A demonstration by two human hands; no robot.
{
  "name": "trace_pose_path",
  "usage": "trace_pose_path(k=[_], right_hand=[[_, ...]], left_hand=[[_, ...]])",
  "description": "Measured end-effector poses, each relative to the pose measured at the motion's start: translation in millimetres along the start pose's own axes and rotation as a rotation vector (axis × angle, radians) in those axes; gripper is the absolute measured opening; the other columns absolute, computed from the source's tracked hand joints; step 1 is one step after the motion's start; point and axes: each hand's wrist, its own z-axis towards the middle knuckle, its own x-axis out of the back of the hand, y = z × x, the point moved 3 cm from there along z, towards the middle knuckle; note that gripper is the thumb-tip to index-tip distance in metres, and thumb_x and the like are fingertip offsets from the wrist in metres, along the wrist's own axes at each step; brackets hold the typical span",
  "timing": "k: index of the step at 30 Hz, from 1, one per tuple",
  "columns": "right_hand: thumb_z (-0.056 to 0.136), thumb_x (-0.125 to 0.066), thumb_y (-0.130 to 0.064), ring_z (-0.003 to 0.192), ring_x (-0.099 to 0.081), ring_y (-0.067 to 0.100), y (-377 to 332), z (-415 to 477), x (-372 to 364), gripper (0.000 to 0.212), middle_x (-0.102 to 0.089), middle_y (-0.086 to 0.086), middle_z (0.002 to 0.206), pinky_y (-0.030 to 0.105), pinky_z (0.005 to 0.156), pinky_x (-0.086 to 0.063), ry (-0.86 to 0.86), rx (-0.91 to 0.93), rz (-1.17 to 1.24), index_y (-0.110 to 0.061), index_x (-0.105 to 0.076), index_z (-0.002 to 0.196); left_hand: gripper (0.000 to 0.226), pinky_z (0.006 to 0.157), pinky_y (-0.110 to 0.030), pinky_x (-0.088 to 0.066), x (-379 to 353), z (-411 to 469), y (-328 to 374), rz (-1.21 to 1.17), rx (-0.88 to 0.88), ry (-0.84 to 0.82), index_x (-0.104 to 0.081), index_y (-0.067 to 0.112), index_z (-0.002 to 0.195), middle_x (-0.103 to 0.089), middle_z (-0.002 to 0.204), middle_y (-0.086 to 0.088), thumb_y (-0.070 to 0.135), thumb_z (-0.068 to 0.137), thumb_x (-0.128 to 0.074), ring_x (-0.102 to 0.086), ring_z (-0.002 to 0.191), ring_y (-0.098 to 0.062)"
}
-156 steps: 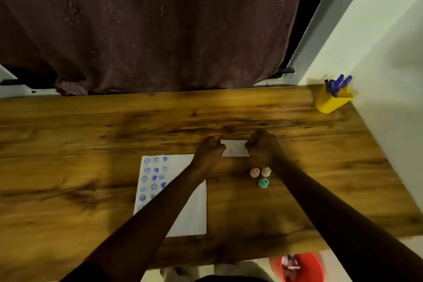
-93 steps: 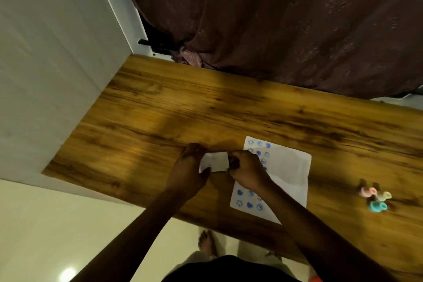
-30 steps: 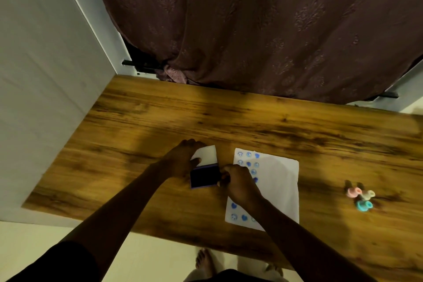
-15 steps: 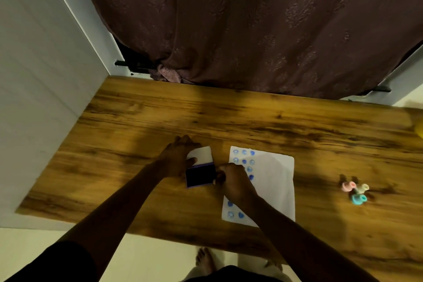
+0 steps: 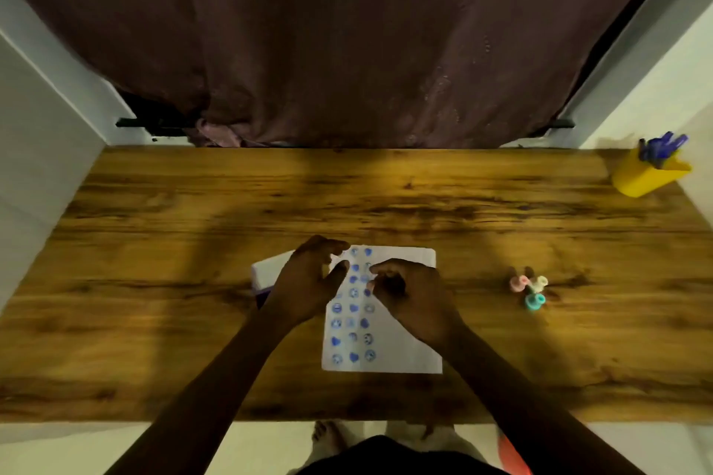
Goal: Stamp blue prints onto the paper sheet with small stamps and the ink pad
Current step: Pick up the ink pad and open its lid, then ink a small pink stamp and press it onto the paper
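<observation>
Nearest me, the white paper sheet [image 5: 401, 343] lies flat on the brown wood-grain table [image 5: 154, 320], three columns of blue prints running down its left side. Over its upper part the right hand [image 5: 409, 297] is curled, fingertips pinched together (whether a stamp sits in them I cannot tell). The left hand [image 5: 308, 281] is spread loose, holding nothing I can see. It covers the white-lidded ink pad [image 5: 270, 270], which a moment ago both hands held open with its dark face showing; now it lies just left of the sheet, so inking looks ready to begin. The three small pastel stamps [image 5: 528, 289] stand clustered well right. Farther back, a yellow plastic cup of blue pens [image 5: 648, 173]. No readable writing anywhere.
</observation>
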Motion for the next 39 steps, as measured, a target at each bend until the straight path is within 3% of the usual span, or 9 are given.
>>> trace_pose_path(k=[9, 14, 18, 24, 27, 30, 35, 37, 39], right_hand=[[0.09, -0.074, -0.017, 0.094, -0.068, 0.005, 73.2, -35.6, 99.8, 0.023, -0.074, -0.008, 0.111, 0.022, 0.084, -0.058, 0.174, -0.08, -0.222, -0.027, -0.073, 0.111], [0.089, -0.069, -0.021, 0.119, -0.059, 0.024, 110.9, -39.3, 142.2, 0.037, -0.07, 0.0, 0.124, 0.038, 0.085, -0.058, 0.179, -0.085, -0.538, -0.024, -0.068, 0.126], [0.088, -0.07, -0.024, 0.117, -0.059, 0.023, 129.2, -32.5, 161.0, 0.036, -0.075, -0.004, 0.117, 0.038, 0.084, -0.056, 0.139, -0.122, -0.733, -0.029, -0.071, 0.123], [0.086, -0.073, -0.025, 0.095, -0.064, 0.026, 136.0, -29.7, 164.4, 0.008, -0.074, 0.003, 0.085, 0.036, 0.076, -0.05, 0.139, -0.089, -0.858, -0.032, -0.077, 0.087], [0.089, -0.07, -0.024, 0.099, -0.061, 0.023, 133.8, -25.9, 163.7, 0.01, -0.075, -0.003, 0.087, 0.034, 0.079, -0.047, 0.113, -0.037, -0.792, -0.033, -0.074, 0.087], [0.089, -0.073, -0.032, 0.087, -0.065, 0.013, 125.2, -19.9, 166.3, 0.013, -0.075, -0.007, 0.092, 0.026, 0.071, -0.048, 0.176, -0.047, -0.48, -0.033, -0.077, 0.102], [0.09, -0.075, -0.036, 0.08, -0.068, -0.008, 99.9, -8.6, 153.0, 0.007, -0.075, -0.023, 0.085, 0.005, 0.066, -0.044, 0.11, -0.065, 0.024, -0.032, -0.079, 0.095], [0.09, -0.076, -0.029, 0.079, -0.071, -0.003, 89.6, -6.0, 145.6, 0.005, -0.076, -0.02, 0.082, 0.01, 0.068, -0.049, 0.092, -0.059, 0.125, -0.031, -0.08, 0.089], [0.092, -0.074, -0.029, 0.075, -0.072, 0.007, 83.5, -4.2, 137.1, 0.011, -0.078, -0.006, 0.081, 0.028, 0.072, -0.056, 0.073, -0.099, 0.19, -0.021, -0.081, 0.091]], left_hand=[[0.03, 0.083, -0.015, -0.052, -96.8, 7.5, 83.2, -0.099, -0.013, -0.123, -0.067, 0.036, 0.127, -0.06, 0.12, 0.022, 0.038, 0.097, -0.065, -0.063, 0.103, -0.003], [0.03, 0.082, -0.014, -0.051, -133.2, 9.2, 106.2, -0.134, -0.046, -0.201, -0.068, 0.027, 0.125, -0.068, 0.121, 0.01, 0.035, 0.096, -0.068, -0.066, 0.105, -0.006], [0.036, 0.092, -0.026, -0.057, -149.0, 11.1, 114.7, -0.14, -0.041, -0.232, -0.065, 0.025, 0.13, -0.069, 0.12, 0.007, 0.036, 0.096, -0.068, -0.065, 0.106, -0.005], [0.038, 0.086, -0.014, -0.049, -156.5, 12.0, 115.5, -0.137, -0.052, -0.233, -0.065, 0.025, 0.131, -0.068, 0.118, 0.01, 0.037, 0.095, -0.067, -0.063, 0.104, -0.002], [0.041, 0.089, -0.017, -0.053, -155.5, 14.4, 117.1, -0.143, -0.065, -0.219, -0.064, 0.024, 0.134, -0.07, 0.125, 0.003, 0.037, 0.095, -0.068, -0.065, 0.107, -0.005], [0.048, 0.098, -0.03, -0.058, -149.9, 15.7, 121.0, -0.208, -0.056, -0.202, -0.062, 0.025, 0.14, -0.068, 0.133, 0.003, 0.036, 0.094, -0.071, -0.067, 0.114, -0.01], [0.052, 0.083, 0.001, -0.047, -135.5, 15.0, 121.3, -0.355, 0.003, -0.141, -0.061, 0.027, 0.141, -0.065, 0.119, 0.027, 0.024, 0.092, -0.077, -0.064, 0.104, 0.02], [0.046, 0.08, 0.003, -0.046, -127.4, 14.2, 118.5, -0.369, 0.014, -0.096, -0.066, 0.025, 0.136, -0.067, 0.11, 0.03, 0.019, 0.092, -0.077, -0.062, 0.099, 0.025], [0.038, 0.078, 0.002, -0.046, -117.7, 12.5, 116.7, -0.352, 0.022, -0.045, -0.072, 0.025, 0.129, -0.073, 0.107, 0.024, 0.022, 0.092, -0.077, -0.064, 0.095, 0.024]])
